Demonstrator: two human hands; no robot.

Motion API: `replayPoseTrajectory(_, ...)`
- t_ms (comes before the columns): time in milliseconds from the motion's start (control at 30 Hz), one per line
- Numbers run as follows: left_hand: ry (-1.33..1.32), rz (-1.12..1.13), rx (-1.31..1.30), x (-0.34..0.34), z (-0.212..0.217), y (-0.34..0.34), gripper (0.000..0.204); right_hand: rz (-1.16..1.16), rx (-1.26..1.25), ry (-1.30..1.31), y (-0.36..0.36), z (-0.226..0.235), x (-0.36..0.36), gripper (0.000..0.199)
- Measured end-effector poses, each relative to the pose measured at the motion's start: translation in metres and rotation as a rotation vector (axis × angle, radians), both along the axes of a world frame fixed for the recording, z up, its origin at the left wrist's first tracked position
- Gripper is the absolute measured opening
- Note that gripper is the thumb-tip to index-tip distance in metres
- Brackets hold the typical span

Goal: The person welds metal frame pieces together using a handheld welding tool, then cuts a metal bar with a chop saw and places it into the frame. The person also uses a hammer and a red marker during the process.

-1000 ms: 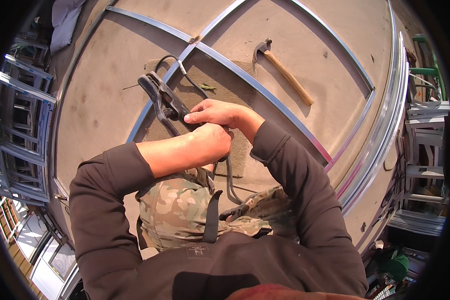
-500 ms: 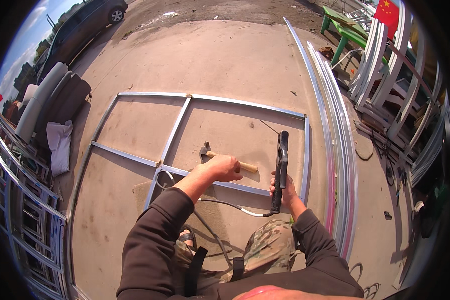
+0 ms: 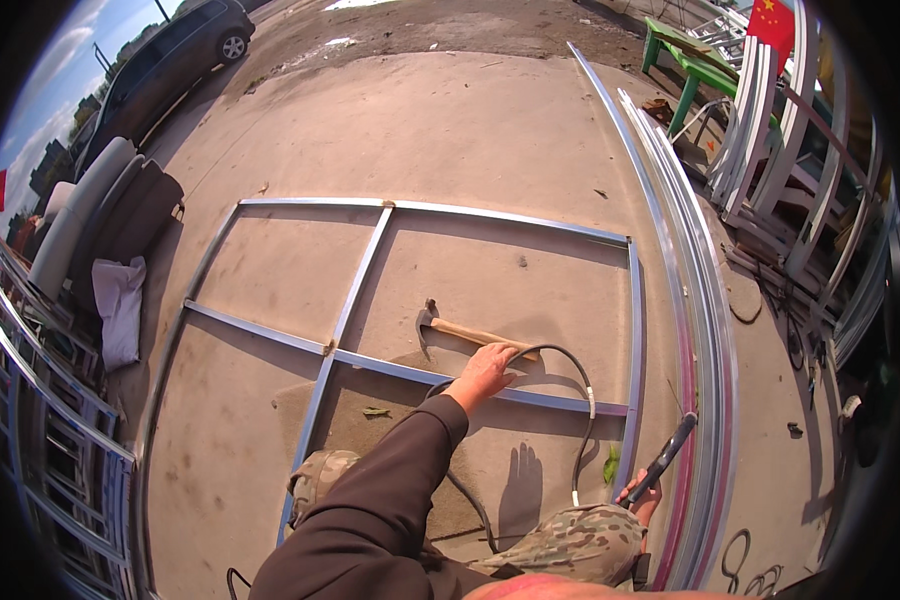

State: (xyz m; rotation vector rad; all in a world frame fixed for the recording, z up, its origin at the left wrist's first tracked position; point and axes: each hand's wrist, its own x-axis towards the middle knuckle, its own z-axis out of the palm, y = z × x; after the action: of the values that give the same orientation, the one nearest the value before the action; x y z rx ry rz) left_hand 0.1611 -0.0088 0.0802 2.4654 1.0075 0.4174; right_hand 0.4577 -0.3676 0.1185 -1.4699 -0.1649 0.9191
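While the person crouches over the metal frame [image 3: 350, 300] on the concrete ground [image 3: 470, 130], this is how it stands from beside them:

Frame: flat on the ground, its crossbars meeting just left of the reaching arm.
Left hand [image 3: 485, 368]: arm stretched forward across the lower crossbar, fingers spread and loose, closing on nothing; fingertips are at the end of the wooden handle of the hammer [image 3: 460, 328].
Hammer: lying inside the frame, head to the left, handle running right towards the fingers.
Cable [image 3: 580, 400]: a black loop arcs from beside that hand down towards the knee.
Right hand [image 3: 642, 492]: low by the knee, clenched round the lower end of a dark welding electrode holder [image 3: 667, 458] that slants up and right.
Doing it well: I would judge the hammer wants a full grip well down the handle, with the cable kept clear of the swing.
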Motion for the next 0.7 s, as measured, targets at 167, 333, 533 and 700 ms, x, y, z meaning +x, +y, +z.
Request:
replayPoseTrajectory(167, 0.159, -0.044, -0.044, -0.001, -0.01, -0.007, 0.064, 0.059, -0.163, 0.043, 0.005, 0.001, -0.021, 0.025)
replayPoseTrajectory(333, 0.303, -0.085, -0.192, -0.006, -0.038, -0.004, 0.072, 0.049, -0.286, -0.052, 0.01, 0.028, -0.037, 0.032)
replayPoseTrajectory(533, 0.397, -0.059, -0.226, -0.014, -0.059, 0.002, 0.082, -0.125, -0.249, -0.002, 0.012, 0.055, -0.056, 0.043)
replayPoseTrajectory(700, 0.425, 0.04, -0.307, -0.001, -0.059, 0.005, 0.087, -0.168, -0.142, 0.224, 0.007, 0.048, -0.044, 0.037)
